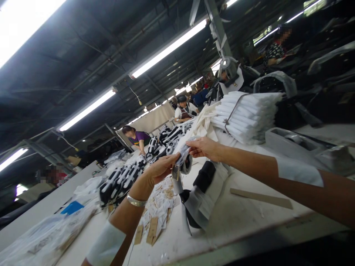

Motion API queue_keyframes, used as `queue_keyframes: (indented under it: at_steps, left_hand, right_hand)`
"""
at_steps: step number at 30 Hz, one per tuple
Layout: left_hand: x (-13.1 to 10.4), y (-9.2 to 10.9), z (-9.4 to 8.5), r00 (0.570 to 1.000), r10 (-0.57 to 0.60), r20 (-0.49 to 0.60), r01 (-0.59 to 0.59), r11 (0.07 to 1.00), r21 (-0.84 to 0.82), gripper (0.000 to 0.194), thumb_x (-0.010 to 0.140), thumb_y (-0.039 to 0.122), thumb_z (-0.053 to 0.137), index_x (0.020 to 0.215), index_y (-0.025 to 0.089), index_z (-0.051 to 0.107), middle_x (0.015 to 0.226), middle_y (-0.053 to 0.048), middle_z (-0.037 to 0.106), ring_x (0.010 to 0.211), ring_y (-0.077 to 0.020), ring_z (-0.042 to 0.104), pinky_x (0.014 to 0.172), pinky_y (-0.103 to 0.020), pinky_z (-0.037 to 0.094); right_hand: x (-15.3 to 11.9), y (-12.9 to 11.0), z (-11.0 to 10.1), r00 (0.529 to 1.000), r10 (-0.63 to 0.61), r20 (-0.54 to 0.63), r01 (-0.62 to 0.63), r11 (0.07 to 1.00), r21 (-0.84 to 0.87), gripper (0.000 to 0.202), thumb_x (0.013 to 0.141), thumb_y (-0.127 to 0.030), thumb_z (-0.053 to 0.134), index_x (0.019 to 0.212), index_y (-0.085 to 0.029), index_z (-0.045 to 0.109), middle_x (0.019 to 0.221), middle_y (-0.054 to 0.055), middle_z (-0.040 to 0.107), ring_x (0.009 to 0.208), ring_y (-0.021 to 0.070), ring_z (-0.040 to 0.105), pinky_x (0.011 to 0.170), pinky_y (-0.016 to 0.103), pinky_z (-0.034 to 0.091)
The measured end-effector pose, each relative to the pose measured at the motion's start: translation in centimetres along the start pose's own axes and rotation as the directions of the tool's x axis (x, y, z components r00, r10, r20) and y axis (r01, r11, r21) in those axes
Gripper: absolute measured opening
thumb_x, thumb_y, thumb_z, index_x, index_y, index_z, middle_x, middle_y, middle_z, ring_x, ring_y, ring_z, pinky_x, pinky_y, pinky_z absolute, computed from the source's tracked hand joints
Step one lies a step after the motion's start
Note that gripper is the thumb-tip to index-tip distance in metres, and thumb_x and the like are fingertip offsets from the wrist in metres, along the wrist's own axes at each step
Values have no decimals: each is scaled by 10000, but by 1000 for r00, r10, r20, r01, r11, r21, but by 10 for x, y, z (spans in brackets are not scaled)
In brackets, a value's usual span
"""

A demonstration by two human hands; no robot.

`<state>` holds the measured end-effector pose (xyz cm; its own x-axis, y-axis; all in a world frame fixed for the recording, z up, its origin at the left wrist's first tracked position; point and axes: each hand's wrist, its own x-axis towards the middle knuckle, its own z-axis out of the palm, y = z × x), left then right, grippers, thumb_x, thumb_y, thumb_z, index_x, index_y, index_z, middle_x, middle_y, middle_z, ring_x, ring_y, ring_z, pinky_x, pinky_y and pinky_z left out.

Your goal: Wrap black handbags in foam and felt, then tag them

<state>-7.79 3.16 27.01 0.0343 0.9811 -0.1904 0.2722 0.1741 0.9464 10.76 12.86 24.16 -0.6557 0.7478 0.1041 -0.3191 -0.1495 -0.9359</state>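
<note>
Head view, a busy workroom: I watch from afar as the left hand (163,168) and the right hand (205,147) meet over a bench (227,225), with clear film (183,153) pinched between them. The left fingers clamp its near side, thumb uppermost; the right fingers close on its upper right edge, their tips drawn together.

The film lies directly between the two sets of fingertips, touching both, its short span climbing slightly from left to right. I see a rounded gray piece (187,165) just below it, and a pale band (177,183) dropping from beneath the left fingers toward the bench, its long axis close to upright. The left hand is the nearer to that band; the right hand sits higher and farther off. Whether band and film are one item, I cannot tell.

Beneath the hands, I find a black roll (204,174) tilted beside translucent wrapping. Paper tags (159,210) spread to the left, a tan strip (260,198) lies to the right, and a tied white bundle (241,116) rests beyond the right hand. Farther back, a co-worker in purple (142,137) leans over wrapped pieces.
</note>
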Motion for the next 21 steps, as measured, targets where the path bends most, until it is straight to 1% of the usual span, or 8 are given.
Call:
queue_keyframes:
  at_steps: [5, 7, 9, 11, 12, 14, 18, 21]
  left_hand:
    - [-4, 1, 2, 999, 51, 7, -51, 999, 1, 416, 807, 510, 716, 968, 127, 735, 868, -67, 725, 755, -135, 636, 739, -222, 492]
    - [-8, 0, 5, 997, 83, 3, -84, 996, 15, 412, 820, 514, 700, 972, 133, 739, 833, -58, 728, 734, -130, 639, 722, -213, 493]
    - [-13, 0, 9, 993, 115, -6, -115, 993, 25, 420, 832, 526, 679, 977, 137, 742, 799, -53, 730, 705, -132, 645, 709, -219, 502]
    - [-16, -1, 11, 992, 129, -11, -129, 991, 21, 428, 832, 537, 672, 986, 143, 742, 797, -52, 734, 691, -141, 654, 707, -236, 515]
    - [-17, -2, 12, 992, 129, -10, -129, 991, 15, 429, 827, 537, 678, 989, 146, 741, 805, -52, 737, 691, -147, 658, 707, -245, 521]
    - [-18, -2, 13, 991, 129, -20, -128, 992, 13, 436, 809, 540, 695, 989, 146, 741, 818, -54, 741, 697, -157, 664, 701, -254, 526]
    - [-15, 0, 14, 988, 143, -51, -141, 989, 36, 453, 777, 559, 716, 956, 144, 746, 818, -53, 741, 705, -161, 664, 687, -243, 517]
    - [-16, 1, 15, 985, 159, -62, -154, 985, 74, 460, 774, 572, 711, 948, 148, 747, 804, -50, 735, 707, -160, 654, 679, -237, 502]
  right_hand:
    - [-12, 6, -12, 1000, -20, 8, 21, 997, -71, 292, 868, -412, 695, 784, -142, 625, 724, 40, 700, 568, 92, 625, 561, 196, 548]
    - [-29, 16, -34, 998, -60, 24, 64, 965, -254, 306, 851, -450, 695, 803, -154, 633, 733, 40, 706, 601, 126, 644, 572, 225, 537]
    - [-55, 34, -63, 992, -99, 76, 125, 775, -619, 266, 865, -431, 659, 823, -168, 663, 769, 42, 716, 682, 167, 667, 632, 258, 522]
    - [-86, 58, -94, 995, -60, 76, 94, 408, -908, 188, 861, -362, 638, 875, -184, 700, 855, 54, 727, 814, 214, 676, 740, 297, 494]
    - [-101, 70, -108, 1000, -23, 17, 23, 260, -965, 164, 837, -329, 651, 899, -188, 707, 901, 66, 727, 863, 235, 671, 765, 310, 478]
    - [-128, 93, -131, 995, 20, -98, -100, 147, -984, 191, 766, -257, 691, 927, -155, 707, 954, 121, 715, 899, 283, 661, 761, 338, 460]
    - [-150, 122, -154, 976, 54, -211, -216, 135, -967, 232, 737, -229, 679, 949, -139, 687, 926, 135, 704, 865, 294, 652, 694, 335, 432]
    - [-146, 122, -157, 972, 108, -207, -224, 177, -958, 142, 726, -261, 686, 834, -171, 702, 782, 71, 706, 734, 246, 651, 613, 300, 407]
